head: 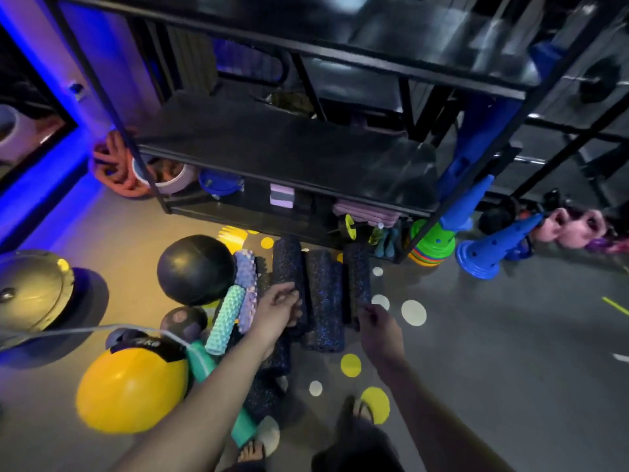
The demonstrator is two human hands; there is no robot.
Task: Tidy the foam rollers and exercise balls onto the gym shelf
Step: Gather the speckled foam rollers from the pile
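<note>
– Rollers first: where do they lie against each grip?

– Three black speckled foam rollers lie side by side on the floor, pointing at the shelf. The left grip [277, 310] is curled over the left roller [287, 264] near its middle and holds it. The right grip [377, 327] sits at the near end of the right roller [357, 277], fingertips touching it; whether it has closed round the end I cannot tell. The middle roller [323, 301] lies between the two hands, untouched.

– And the balls?

– All left of the left forearm. A black exercise ball [195, 269] rests against a lilac knobbed roller [246, 284], with a teal knobbed roller [226, 321] just beside that. A small dark ball [183, 321] sits nearer, and a yellow ball [131, 390] nearest.

– Surface and room?

– Grey floor [510, 352] marked with yellow and white dots. The black metal shelf [289, 144] stands just beyond the rollers' far ends; lilac blocks [281, 195] sit on its lowest level. Blue cones [490, 247] and pink kettlebells [575, 229] lie to the right, a coiled reddish rope [112, 165] by the shelf's left leg, and blue light falls on the left wall.
</note>
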